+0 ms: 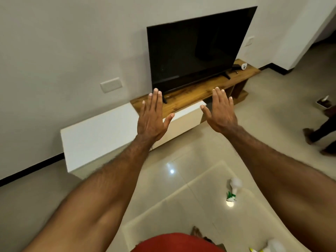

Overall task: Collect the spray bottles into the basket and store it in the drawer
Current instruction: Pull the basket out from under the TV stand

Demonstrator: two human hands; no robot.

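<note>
Both my arms reach forward with flat palms facing down. My left hand (153, 116) and my right hand (221, 111) are spread, fingers apart, holding nothing, in front of a low TV unit. A white spray bottle with a green label (232, 190) stands on a glass table (181, 202) below my right forearm. A second white spray bottle (269, 247) shows at the bottom right edge, partly cut off. The white drawer cabinet (101, 135) sits under my left hand, drawer closed. No basket is in view.
A black TV (196, 50) stands on the wooden shelf (200, 91) against the wall. A small white device (244, 66) lies at the shelf's right end. Another person's legs (320, 131) stand at the right, near a small box (323, 102) on the tiled floor.
</note>
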